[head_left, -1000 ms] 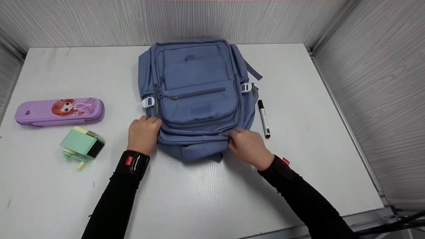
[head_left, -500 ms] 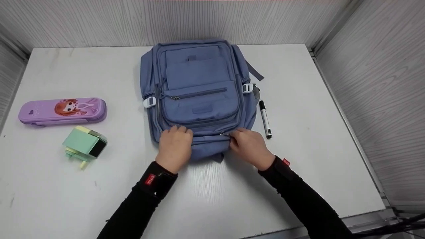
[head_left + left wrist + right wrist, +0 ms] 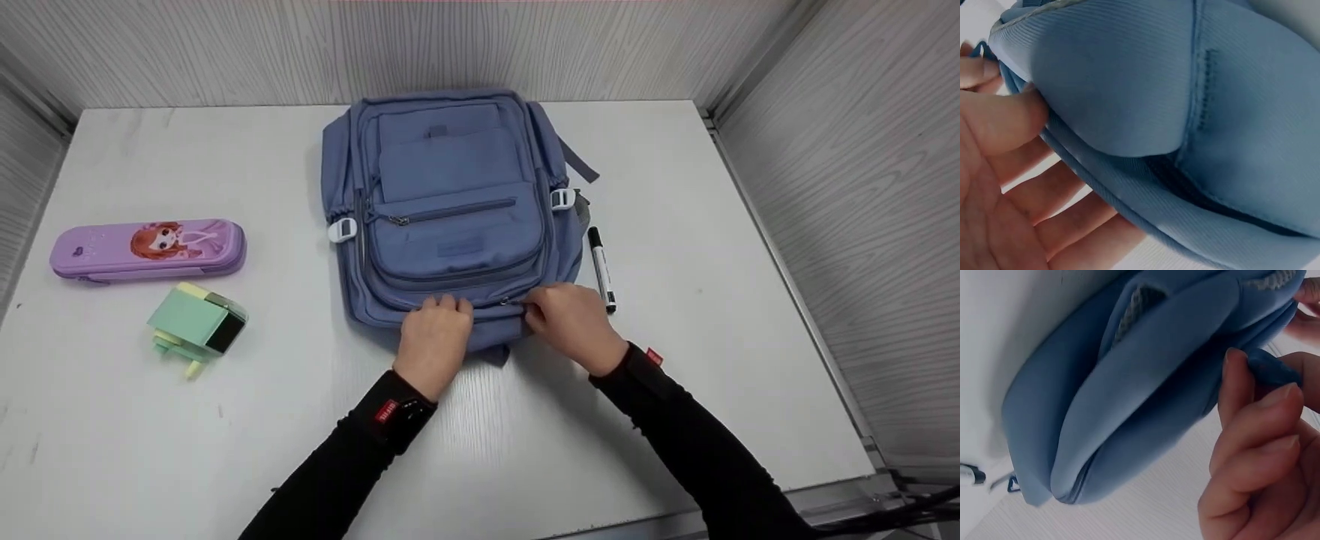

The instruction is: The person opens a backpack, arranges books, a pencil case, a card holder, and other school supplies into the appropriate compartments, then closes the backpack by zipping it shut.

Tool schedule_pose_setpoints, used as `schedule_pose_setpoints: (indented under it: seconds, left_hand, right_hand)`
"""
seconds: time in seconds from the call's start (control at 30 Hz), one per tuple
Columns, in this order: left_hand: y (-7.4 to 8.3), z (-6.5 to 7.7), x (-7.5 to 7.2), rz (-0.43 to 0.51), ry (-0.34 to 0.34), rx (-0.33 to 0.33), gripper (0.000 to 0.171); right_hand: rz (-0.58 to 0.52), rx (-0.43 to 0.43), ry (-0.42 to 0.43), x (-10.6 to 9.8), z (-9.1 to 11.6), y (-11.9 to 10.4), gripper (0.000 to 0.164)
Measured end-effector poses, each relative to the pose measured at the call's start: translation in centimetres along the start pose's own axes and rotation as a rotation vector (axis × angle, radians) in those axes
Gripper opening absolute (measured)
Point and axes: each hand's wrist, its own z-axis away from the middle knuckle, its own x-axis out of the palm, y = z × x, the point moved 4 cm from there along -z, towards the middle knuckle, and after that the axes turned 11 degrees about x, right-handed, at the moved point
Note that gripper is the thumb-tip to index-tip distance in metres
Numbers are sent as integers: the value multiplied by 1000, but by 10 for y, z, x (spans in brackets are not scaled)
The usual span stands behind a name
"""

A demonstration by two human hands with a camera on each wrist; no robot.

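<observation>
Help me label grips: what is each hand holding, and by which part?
The right hand pinches a zipper pull on the blue backpack; the left hand grips its near edge.

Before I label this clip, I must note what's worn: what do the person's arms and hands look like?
The left sleeve and right sleeve are black. The left wristband is black and partly glossy, its red tag bearing pale lettering too small to read; the right wristband is black, with a red label at its edge. Left hand and right hand are ungloved.
</observation>
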Motion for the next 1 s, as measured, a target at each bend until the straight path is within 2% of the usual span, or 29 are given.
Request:
schedule_pose_setpoints:
  seconds: [0.17, 0.37, 0.5, 0.83, 1.0]
  left_hand:
    - [-3, -1, 2, 34, -26, 6, 9]
    - [-4, 4, 2, 9, 44, 25, 8]
    - [-4, 5, 3, -11, 83, 40, 8]
    - [-2, 7, 5, -60, 187, 78, 9]
    - [-3, 8, 5, -36, 183, 83, 10]
  right_hand:
    - [60, -7, 26, -11, -11, 12, 32]
    - [113, 110, 21, -21, -33, 48, 33]
    - [113, 146, -11, -21, -48, 64, 29]
    - [160, 188, 2, -19, -90, 81, 22]
    - [189, 215, -14, -15, -109, 84, 24]
